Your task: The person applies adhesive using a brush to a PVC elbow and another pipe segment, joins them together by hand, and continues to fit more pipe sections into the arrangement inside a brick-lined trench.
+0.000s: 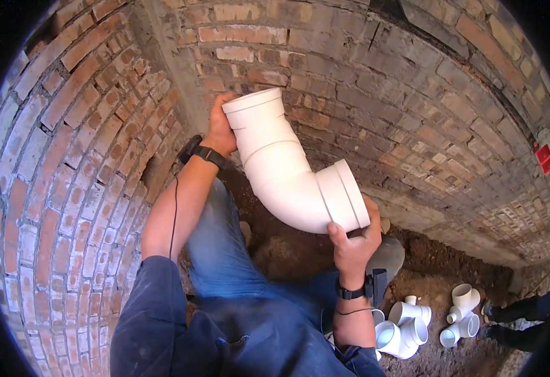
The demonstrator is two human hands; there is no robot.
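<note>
A large white plastic pipe elbow (281, 169) is held up in front of me between both hands. Its upper-left end is gripped by my left hand (223, 125), whose fingers go behind the collar and are partly hidden. At the lower-right collar my right hand (355, 245) clasps the rim, thumb on the near side and fingers round the far side. Each wrist wears a black strap with a small device, and a thin cable runs along my left forearm.
Brick walls (74, 176) rise to the left and ahead (400, 113), meeting in a corner. White pipe fittings (407, 327) lie on the dirt floor at lower right, with more fittings (462, 314) beside them. A person's dark-clothed legs (520, 320) show at the right edge. A red square (544, 159) is on the wall.
</note>
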